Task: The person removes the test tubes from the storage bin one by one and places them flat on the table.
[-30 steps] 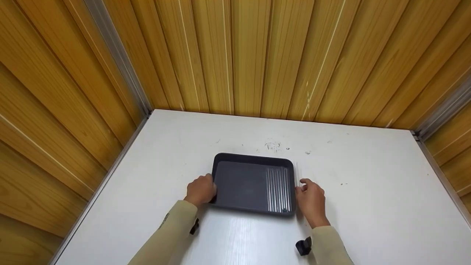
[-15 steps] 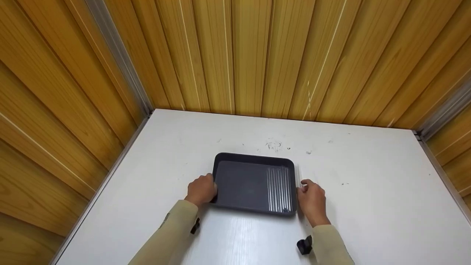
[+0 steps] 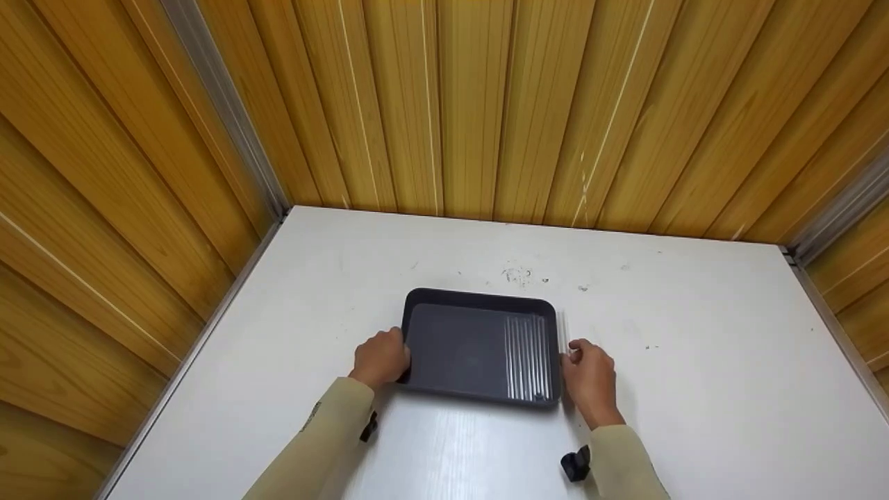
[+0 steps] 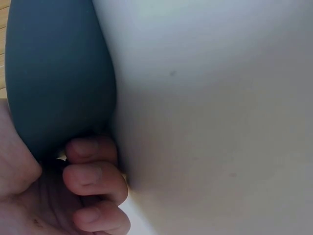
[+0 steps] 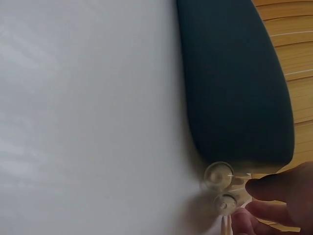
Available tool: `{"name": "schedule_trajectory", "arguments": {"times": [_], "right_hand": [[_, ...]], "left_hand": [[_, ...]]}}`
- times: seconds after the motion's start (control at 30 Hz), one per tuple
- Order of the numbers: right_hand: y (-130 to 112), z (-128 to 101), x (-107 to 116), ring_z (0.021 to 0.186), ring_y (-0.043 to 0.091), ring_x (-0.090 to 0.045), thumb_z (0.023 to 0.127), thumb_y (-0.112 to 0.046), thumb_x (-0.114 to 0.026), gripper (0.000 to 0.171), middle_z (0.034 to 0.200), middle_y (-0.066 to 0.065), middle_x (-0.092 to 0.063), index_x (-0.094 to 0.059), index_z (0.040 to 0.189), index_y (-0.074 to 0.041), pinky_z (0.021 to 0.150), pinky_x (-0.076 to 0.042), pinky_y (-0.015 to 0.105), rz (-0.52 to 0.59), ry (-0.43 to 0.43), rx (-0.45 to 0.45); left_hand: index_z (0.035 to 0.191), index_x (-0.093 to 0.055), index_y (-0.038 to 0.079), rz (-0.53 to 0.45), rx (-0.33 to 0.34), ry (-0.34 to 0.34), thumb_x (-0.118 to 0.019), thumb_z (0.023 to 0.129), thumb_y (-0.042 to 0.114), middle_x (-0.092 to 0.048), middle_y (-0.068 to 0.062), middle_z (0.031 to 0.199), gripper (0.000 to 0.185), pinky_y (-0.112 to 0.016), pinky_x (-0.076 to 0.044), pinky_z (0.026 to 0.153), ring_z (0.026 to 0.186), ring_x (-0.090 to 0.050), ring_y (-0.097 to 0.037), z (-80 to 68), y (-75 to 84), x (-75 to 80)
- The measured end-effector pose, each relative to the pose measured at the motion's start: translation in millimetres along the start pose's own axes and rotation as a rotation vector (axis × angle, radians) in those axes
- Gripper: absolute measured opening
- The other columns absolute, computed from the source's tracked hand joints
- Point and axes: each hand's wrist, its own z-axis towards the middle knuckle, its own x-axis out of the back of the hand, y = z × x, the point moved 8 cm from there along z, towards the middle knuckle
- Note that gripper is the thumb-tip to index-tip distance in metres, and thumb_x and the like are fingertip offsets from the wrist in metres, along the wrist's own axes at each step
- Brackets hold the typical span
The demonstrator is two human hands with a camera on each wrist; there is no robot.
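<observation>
A dark grey rectangular tray (image 3: 451, 347) lies on the white table, with several clear tubes (image 3: 526, 357) side by side along its right end. My left hand (image 3: 380, 357) grips the tray's left edge; in the left wrist view its curled fingers (image 4: 95, 178) reach under the tray's outer wall (image 4: 61, 73). Just outside the right edge, my right hand (image 3: 589, 378) holds more clear tubes (image 3: 563, 330). The right wrist view shows two round tube ends (image 5: 218, 176) close to the tray's corner, with the thumb and fingers against them. Most of their length is hidden there.
The white table (image 3: 708, 361) has dark scuff marks (image 3: 517, 274) beyond the tray. Wood-patterned walls (image 3: 465, 104) stand at the back and both sides, with metal corner posts (image 3: 222, 97). Small black devices (image 3: 575, 464) sit at both wrists.
The view has shifted very slightly. Both hands, the tray and the tubes keep the same places relative to one another.
</observation>
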Motion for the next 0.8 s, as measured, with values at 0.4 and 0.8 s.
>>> {"name": "schedule_trajectory", "arguments": {"times": [0.4, 0.8], "right_hand": [[-9.5, -4.6, 5.5, 0.079, 0.026, -0.060, 0.090, -0.007, -0.062, 0.028, 0.093, 0.019, -0.063, -0.062, 0.115, 0.007, 0.063, -0.046, 0.031, 0.022, 0.034, 0.003], [-23.7, -5.2, 15.5, 0.078, 0.025, -0.061, 0.091, -0.009, -0.061, 0.024, 0.091, 0.017, -0.065, -0.063, 0.111, 0.005, 0.063, -0.046, 0.029, 0.038, 0.097, 0.046]], "left_hand": [[0.101, -0.062, -0.001, -0.001, 0.003, -0.002, -0.050, 0.093, 0.018, -0.067, -0.018, 0.087, 0.024, -0.048, -0.052, 0.065, 0.077, -0.067, -0.033, 0.1, -0.5, -0.2], [0.099, -0.062, -0.001, 0.003, -0.009, 0.001, -0.052, 0.094, 0.019, -0.067, -0.017, 0.084, 0.023, -0.048, -0.052, 0.065, 0.075, -0.067, -0.033, -0.3, 0.5, -0.5]]}}
